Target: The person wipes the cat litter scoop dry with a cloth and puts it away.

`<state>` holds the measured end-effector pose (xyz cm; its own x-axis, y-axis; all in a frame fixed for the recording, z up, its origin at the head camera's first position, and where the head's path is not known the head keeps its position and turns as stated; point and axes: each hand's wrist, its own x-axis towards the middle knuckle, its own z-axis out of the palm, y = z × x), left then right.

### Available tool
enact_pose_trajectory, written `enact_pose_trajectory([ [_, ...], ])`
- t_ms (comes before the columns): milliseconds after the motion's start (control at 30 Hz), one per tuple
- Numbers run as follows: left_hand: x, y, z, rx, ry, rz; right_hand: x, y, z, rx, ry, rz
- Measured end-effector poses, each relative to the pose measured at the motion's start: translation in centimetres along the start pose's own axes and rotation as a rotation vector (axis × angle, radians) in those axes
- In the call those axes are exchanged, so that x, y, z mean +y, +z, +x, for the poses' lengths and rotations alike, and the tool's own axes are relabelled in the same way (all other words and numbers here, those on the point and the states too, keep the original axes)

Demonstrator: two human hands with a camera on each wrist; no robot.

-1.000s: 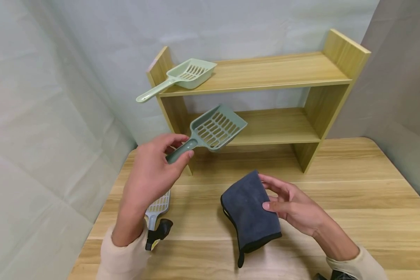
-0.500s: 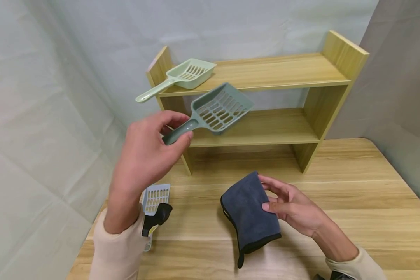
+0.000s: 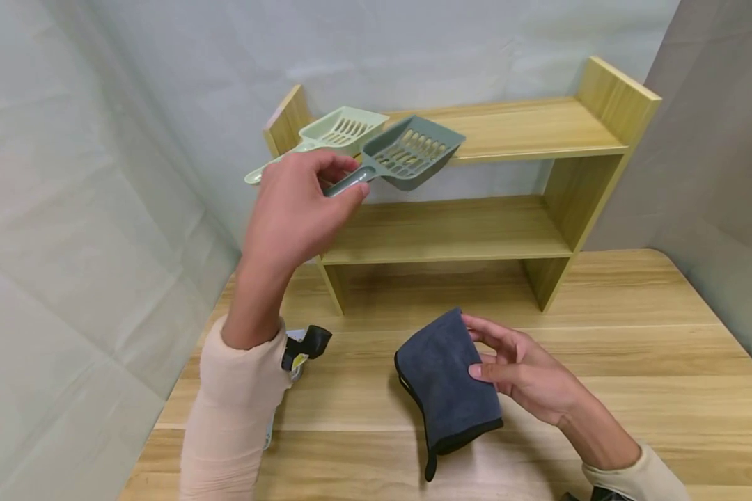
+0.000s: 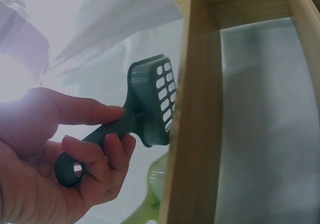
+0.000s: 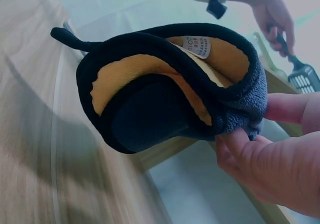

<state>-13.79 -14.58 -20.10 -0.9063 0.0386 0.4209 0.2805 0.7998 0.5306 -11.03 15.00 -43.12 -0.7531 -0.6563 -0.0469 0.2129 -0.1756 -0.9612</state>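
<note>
My left hand (image 3: 303, 205) grips the handle of a dark green slotted litter scoop (image 3: 413, 149), held up at the front edge of the top shelf. Just behind it a pale green litter scoop (image 3: 345, 129) lies at that shelf's left end, its handle sticking out past the front edge and partly hidden by the hand. Above the table, my right hand (image 3: 526, 376) pinches a folded dark blue cloth (image 3: 448, 383) between thumb and fingers. In the right wrist view the cloth (image 5: 150, 114) shows black edging, a hanging loop, an orange inner side and a small white label.
A wooden shelf unit (image 3: 451, 254) with two boards stands at the back of the wooden table (image 3: 601, 390). Under my left forearm lies a light blue-grey scoop (image 3: 296, 335), mostly covered by the sleeve and wrist camera. Grey-white fabric (image 3: 88, 229) hangs around the table.
My left hand has raised the dark green scoop from in front of the middle shelf up to the top shelf, slightly rightward. The right hand and cloth have stayed nearly still.
</note>
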Motion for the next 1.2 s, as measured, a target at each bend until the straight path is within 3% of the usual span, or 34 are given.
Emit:
enact_pose_trajectory([
  [300, 0.1, 1.3, 3.2, 0.03, -0.055, -0.002, 0.1, 0.0, 0.0, -0.005, 0.002, 0.006],
  [633, 0.5, 2.6, 4.8, 0.062, -0.065, 0.015, 0.2, 0.0, -0.1, -0.003, 0.003, 0.015],
  [900, 0.2, 2.6, 4.0, 0.09, -0.063, 0.05, 0.1, 0.3, 0.1, 0.027, -0.005, 0.034],
  [1200, -0.2, 2.5, 1.6, 0.155, -0.067, 0.031, 0.2, 0.9, 0.6, 0.13, -0.015, 0.101],
])
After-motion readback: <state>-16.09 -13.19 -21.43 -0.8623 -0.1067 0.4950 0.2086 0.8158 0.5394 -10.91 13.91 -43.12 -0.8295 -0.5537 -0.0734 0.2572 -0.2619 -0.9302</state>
